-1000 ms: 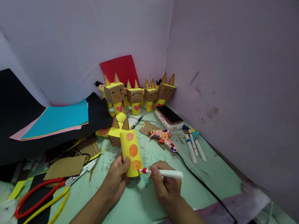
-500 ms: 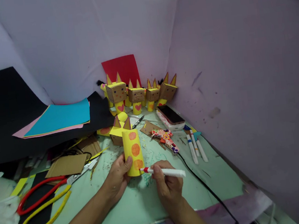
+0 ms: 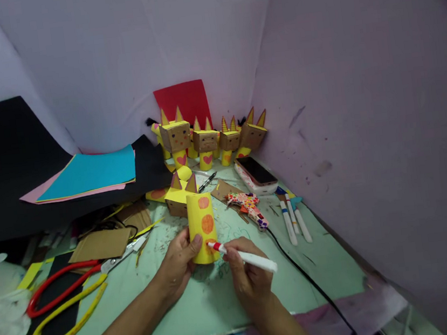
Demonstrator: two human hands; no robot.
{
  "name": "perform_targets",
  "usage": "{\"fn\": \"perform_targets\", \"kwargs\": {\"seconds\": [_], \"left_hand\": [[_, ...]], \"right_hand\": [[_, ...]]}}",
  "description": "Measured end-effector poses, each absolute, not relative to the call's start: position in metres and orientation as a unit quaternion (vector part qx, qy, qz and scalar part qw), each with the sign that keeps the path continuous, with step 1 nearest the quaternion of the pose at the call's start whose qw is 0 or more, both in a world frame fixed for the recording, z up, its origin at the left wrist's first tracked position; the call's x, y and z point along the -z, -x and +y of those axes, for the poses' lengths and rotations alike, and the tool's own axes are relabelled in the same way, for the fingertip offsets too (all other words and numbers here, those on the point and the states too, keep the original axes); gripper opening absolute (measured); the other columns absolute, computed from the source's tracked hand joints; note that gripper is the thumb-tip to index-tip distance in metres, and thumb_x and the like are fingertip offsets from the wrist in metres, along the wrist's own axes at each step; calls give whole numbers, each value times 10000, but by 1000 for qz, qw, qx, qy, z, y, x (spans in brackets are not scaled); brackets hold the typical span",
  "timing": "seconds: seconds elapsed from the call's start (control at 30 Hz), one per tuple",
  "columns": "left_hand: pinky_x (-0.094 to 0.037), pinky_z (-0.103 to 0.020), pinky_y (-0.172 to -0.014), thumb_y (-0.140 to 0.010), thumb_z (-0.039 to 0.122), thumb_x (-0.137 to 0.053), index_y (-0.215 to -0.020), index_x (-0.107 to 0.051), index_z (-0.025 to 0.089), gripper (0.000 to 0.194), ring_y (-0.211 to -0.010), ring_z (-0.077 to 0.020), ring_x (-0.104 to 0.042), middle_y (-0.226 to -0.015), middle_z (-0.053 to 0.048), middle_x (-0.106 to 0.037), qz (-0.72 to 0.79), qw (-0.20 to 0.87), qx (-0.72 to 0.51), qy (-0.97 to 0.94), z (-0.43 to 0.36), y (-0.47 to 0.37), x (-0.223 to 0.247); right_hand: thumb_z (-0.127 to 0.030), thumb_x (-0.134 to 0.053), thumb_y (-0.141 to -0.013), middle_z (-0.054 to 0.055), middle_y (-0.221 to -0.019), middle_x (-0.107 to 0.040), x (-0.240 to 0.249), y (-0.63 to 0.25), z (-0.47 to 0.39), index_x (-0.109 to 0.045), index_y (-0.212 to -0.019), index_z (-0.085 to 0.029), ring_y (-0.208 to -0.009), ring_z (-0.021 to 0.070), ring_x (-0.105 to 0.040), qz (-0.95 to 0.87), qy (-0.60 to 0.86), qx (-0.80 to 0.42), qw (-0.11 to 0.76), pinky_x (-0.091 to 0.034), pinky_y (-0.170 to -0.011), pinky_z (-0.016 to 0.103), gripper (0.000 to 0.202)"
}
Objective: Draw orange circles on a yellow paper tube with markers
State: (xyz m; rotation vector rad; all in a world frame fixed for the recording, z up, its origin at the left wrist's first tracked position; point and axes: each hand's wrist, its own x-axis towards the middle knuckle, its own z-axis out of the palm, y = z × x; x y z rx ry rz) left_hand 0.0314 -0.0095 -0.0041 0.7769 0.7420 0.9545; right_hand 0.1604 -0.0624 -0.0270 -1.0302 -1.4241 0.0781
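My left hand (image 3: 180, 260) grips a yellow paper tube (image 3: 203, 238) by its lower left side, thumb across the front. Three orange-red spots run down the tube, the lowest partly covered by the marker's tip. In my right hand (image 3: 250, 273) is a white marker (image 3: 255, 260) with a red end, held like a pen, its tip touching the lowest spot. Just behind the tube sits a cardboard box head (image 3: 176, 201) with a yellow top and pointed ears, partly hidden by the tube.
Several finished box-headed figures (image 3: 176, 137) stand at the back before red paper (image 3: 186, 98). Right are a glue gun (image 3: 248, 205) with black cord, a phone (image 3: 255, 170) and several markers (image 3: 288, 222). Left lie large scissors (image 3: 67, 306), cardboard (image 3: 100, 245) and blue paper (image 3: 94, 172).
The marker's tip has moved up and slightly left, from the lowest spot's bottom right edge onto the spot itself. The tube sits slightly further right in view.
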Motion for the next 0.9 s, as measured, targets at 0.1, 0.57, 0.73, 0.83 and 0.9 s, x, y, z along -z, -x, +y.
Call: {"fn": "perform_targets", "kwargs": {"seconds": [0.1,0.57,0.73,0.83,0.9], "left_hand": [[-490,-249,-617,-614,292,-791,-993,-615,113,455,-748,-195,-654,-903,-105,-713,339,753,-440,-352,-9,-31,5],[-473,-248,-609,-631,308,-778,-948,-603,114,411,-676,-162,-626,-841,-81,-703,339,755,-436,-353,-9,-31,3],[-485,-249,-600,-650,311,-766,-996,-580,107,443,-651,-152,-622,-868,-89,-706,336,754,-431,-364,-8,-30,5],[-487,-244,-601,-656,325,-761,-1004,-575,105,452,-647,-146,-621,-866,-88,-707,330,755,-431,-368,-8,-30,7],[-486,-241,-596,-660,328,-759,-1014,-570,107,459,-656,-148,-624,-862,-86,-706,330,755,-431,-368,-8,-30,7]], "right_hand": [[-92,-483,-849,28,-657,-609,26,-160,-63,-588,-847,-184,-598,154,-562,-636,439,-22,635,-451,-540,268,140],[-63,-467,-839,1,-591,-556,22,-158,-65,-545,-763,-186,-541,128,-502,-662,443,-10,605,-385,-509,238,165],[-83,-453,-853,-6,-597,-543,24,-161,-66,-537,-748,-188,-530,119,-504,-646,457,-24,611,-379,-493,224,171],[-86,-452,-859,-4,-617,-551,28,-163,-66,-541,-769,-189,-546,121,-516,-635,459,-26,621,-390,-507,227,163],[-81,-455,-861,-1,-627,-557,29,-163,-65,-549,-789,-189,-564,126,-527,-631,460,-26,625,-401,-524,234,160]]}}
